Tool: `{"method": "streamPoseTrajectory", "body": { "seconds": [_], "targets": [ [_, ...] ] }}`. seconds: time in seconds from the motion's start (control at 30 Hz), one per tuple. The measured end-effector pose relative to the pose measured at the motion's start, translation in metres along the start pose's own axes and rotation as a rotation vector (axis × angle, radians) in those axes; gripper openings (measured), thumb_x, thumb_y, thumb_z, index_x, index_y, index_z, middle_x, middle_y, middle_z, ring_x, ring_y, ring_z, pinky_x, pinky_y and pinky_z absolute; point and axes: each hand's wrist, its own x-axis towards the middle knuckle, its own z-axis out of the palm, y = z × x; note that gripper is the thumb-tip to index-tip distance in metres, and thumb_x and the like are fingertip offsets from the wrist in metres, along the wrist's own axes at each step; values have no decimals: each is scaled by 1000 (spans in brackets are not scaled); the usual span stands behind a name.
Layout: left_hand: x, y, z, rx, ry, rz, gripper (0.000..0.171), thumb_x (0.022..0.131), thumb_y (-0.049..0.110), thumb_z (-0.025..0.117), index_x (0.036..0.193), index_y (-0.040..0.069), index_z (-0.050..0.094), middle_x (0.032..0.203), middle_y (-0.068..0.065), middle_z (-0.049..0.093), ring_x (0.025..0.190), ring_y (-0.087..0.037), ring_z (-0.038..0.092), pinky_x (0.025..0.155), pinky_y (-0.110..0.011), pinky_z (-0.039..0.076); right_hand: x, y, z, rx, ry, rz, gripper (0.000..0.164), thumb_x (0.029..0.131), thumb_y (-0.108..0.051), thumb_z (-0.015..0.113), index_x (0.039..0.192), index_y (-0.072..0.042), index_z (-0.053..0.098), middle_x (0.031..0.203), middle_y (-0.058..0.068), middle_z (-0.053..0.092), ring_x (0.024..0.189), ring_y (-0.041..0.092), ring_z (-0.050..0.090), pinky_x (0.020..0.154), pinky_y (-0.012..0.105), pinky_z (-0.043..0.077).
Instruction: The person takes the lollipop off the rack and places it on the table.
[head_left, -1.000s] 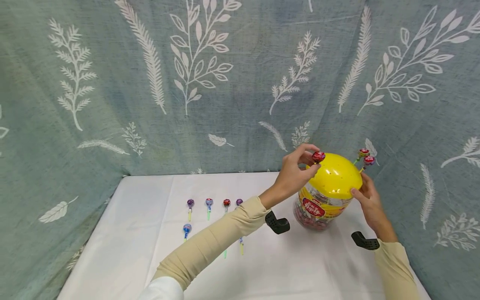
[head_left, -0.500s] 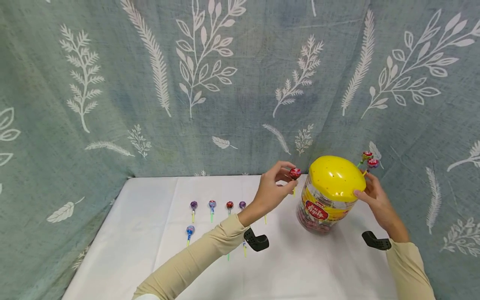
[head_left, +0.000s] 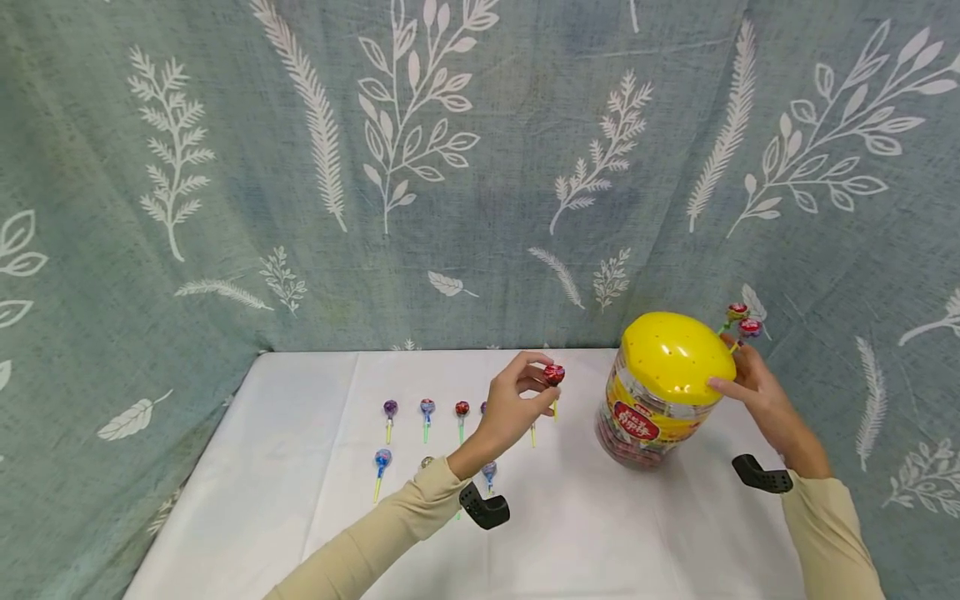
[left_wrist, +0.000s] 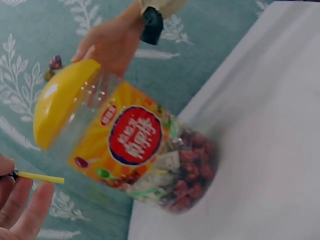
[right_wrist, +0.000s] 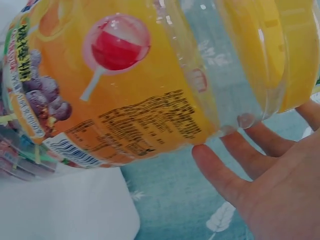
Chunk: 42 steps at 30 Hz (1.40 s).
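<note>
My left hand (head_left: pixel 513 408) pinches a red-wrapped lollipop (head_left: pixel 554 375) above the table, its head up and its yellow stick pointing down. In the left wrist view the yellow stick (left_wrist: pixel 42 177) shows by the fingers. To the right stands a clear plastic lollipop jar (head_left: pixel 636 421) with a domed yellow lid (head_left: pixel 675 354) dotted with small holes. My right hand (head_left: pixel 757 396) grips the jar near its top, thumb on the lid's edge and fingertips against the side. Two lollipops (head_left: pixel 750 327) stick up beside that hand; where their sticks end is hidden.
Several lollipops lie in rows on the white tablecloth (head_left: pixel 570 533), among them a purple one (head_left: pixel 390 408) and a blue one (head_left: pixel 382 459). My left forearm covers part of them. A green leaf-patterned curtain (head_left: pixel 480 167) hangs behind and beside the table.
My left hand has drawn away from the lid, leftward and down, with the red lollipop still pinched. The right hand stays on the jar. The head view has shifted slightly.
</note>
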Motion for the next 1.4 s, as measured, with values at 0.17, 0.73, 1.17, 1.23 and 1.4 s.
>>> {"method": "streamPoseTrajectory", "body": {
  "seconds": [0.17, 0.73, 1.17, 1.23, 1.4],
  "targets": [
    [-8, -9, -3, -6, 17, -54, 34, 85, -6, 63, 117, -1, 53, 96, -27, 58, 84, -44, 62, 64, -45, 57, 2, -3, -2, -8, -5, 25, 74, 98, -21, 51, 152, -15, 1, 149, 25, 18, 122, 14, 37, 102, 69, 17],
    [-31, -36, -7, -73, 69, -178, 35, 83, -8, 64, 116, -2, 53, 98, -31, 57, 85, -42, 62, 62, -45, 56, -1, 12, 8, 37, 59, -9, 66, 99, -18, 48, 152, -27, 10, 147, 11, 27, 116, 0, 39, 106, 64, 14],
    [-53, -69, -5, -61, 112, -309, 35, 81, -9, 65, 113, -2, 54, 96, -31, 56, 81, -38, 64, 62, -47, 56, 0, 20, 12, 71, 98, -27, 67, 99, -15, 48, 152, -27, 9, 151, 7, 23, 118, 1, 38, 104, 19, 29],
    [-56, -78, -5, -49, 120, -324, 35, 81, -9, 66, 113, -2, 54, 95, -30, 56, 81, -39, 64, 60, -46, 56, 0, 21, 12, 75, 105, -30, 66, 99, -14, 48, 152, -28, 11, 151, 6, 24, 119, 2, 38, 92, 7, 32],
    [-63, -108, -4, -21, 144, -352, 36, 79, -9, 68, 112, 1, 56, 90, -25, 59, 77, -44, 63, 56, -44, 56, -1, 22, 14, 68, 119, -25, 65, 99, -15, 48, 151, -30, 13, 151, 4, 24, 120, 3, 37, 100, 13, 30]
  ]
}}
